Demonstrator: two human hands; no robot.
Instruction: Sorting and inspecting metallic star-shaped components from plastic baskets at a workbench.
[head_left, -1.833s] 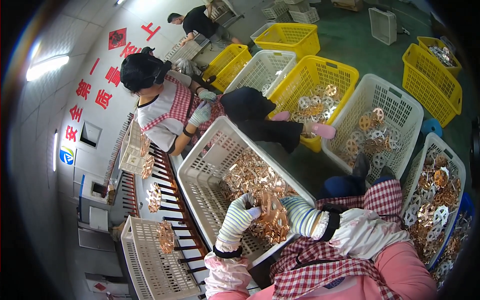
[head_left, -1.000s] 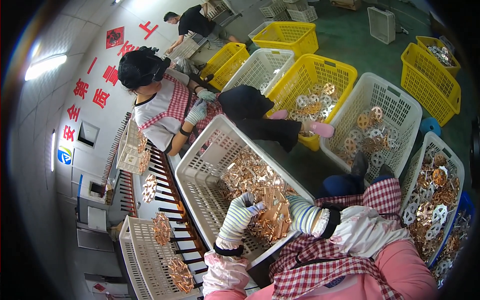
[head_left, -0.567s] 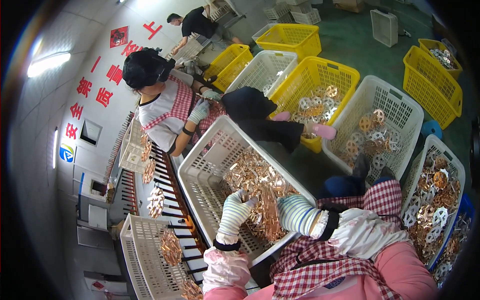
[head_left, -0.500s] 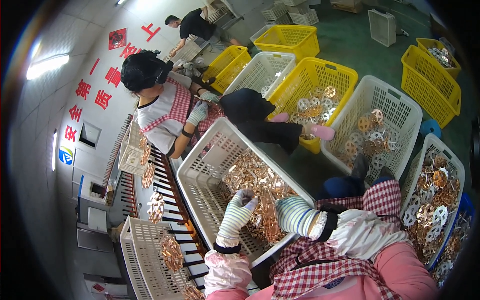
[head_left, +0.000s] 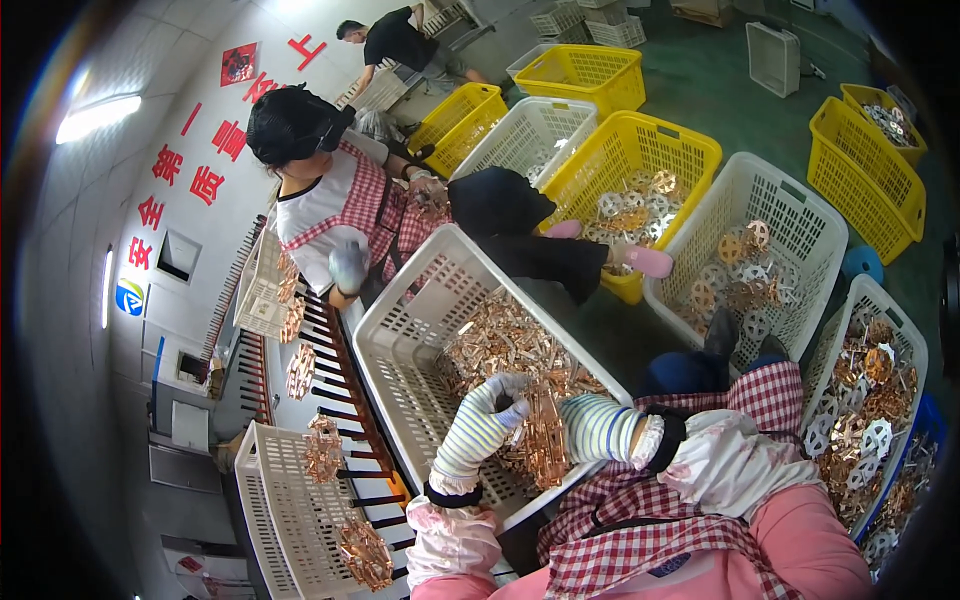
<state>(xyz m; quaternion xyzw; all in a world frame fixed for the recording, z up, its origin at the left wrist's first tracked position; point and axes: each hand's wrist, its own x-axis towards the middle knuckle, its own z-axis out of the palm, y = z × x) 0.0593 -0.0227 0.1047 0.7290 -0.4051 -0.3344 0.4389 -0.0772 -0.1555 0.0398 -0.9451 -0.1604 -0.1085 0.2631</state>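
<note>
A stack of copper-coloured metal parts [head_left: 545, 440] stands tilted between my gloved hands, over the near end of a large white crate [head_left: 385, 375]. My right hand [head_left: 597, 428] is wrapped against the stack's right side, its fingertips hidden behind it. My left hand [head_left: 485, 425] is at the stack's left edge. Its thumb and fingers are curled together, and whatever is between them does not show. Beneath and beyond my hands, a heap of loose copper-coloured parts [head_left: 505, 340] lies in the crate.
Left of the crate runs a black-toothed line [head_left: 350, 400] with copper-coloured bundles [head_left: 322, 448] along it and a white crate [head_left: 285, 500] beyond. A seated co-worker [head_left: 335, 200] is ahead. Yellow crates [head_left: 690, 160] and white crates [head_left: 815, 215] of metal discs stand right.
My left hand has moved slightly right and down, closer to the stack, which looks more upright. The bundles along the line have shifted. The co-worker's blurred hand has swung toward the line.
</note>
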